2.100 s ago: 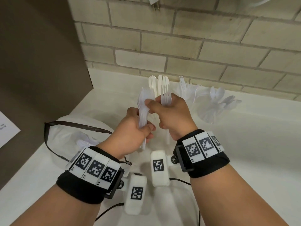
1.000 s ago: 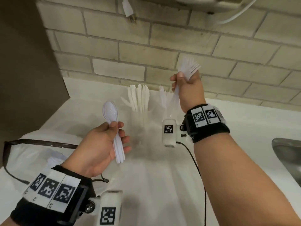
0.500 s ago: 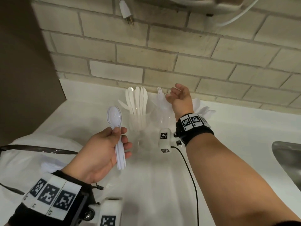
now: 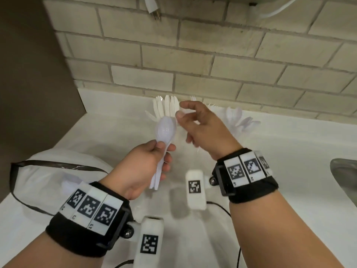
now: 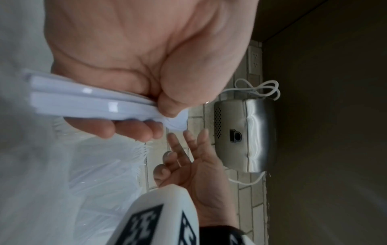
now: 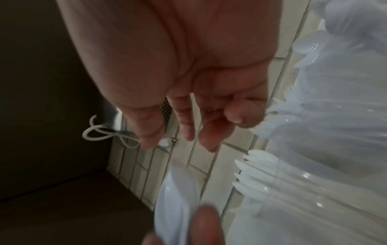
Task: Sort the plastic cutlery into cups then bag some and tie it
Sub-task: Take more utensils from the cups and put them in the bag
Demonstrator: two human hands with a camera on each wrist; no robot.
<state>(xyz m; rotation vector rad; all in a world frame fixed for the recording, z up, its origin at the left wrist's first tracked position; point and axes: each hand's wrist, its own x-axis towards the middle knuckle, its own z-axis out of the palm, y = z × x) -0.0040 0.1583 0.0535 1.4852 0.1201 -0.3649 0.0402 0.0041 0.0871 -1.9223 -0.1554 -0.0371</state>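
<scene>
My left hand (image 4: 164, 149) grips a stack of white plastic spoons (image 4: 166, 130) by the handles, bowls up, above the counter; the left wrist view shows thumb and fingers clamped on the handles (image 5: 94, 106). My right hand (image 4: 182, 111) hovers just right of the top spoon bowl, thumb and forefinger apart. A thin white sliver (image 6: 194, 112) lies across its fingers; whether it is held is unclear. Behind stand clear cups: knives (image 4: 167, 108), forks (image 4: 193, 97) mostly hidden by my right hand, and spoons (image 4: 239, 120).
A white plastic bag (image 4: 48, 175) with a dark drawstring lies at the left on the white counter (image 4: 289, 161). A steel sink (image 4: 345, 171) is at the right edge. The brick wall has a hanging plug (image 4: 154, 12) and a metal dryer (image 5: 245, 136).
My right hand has left the fork cup and come back beside the spoons. My left hand has raised the spoon stack toward the cups.
</scene>
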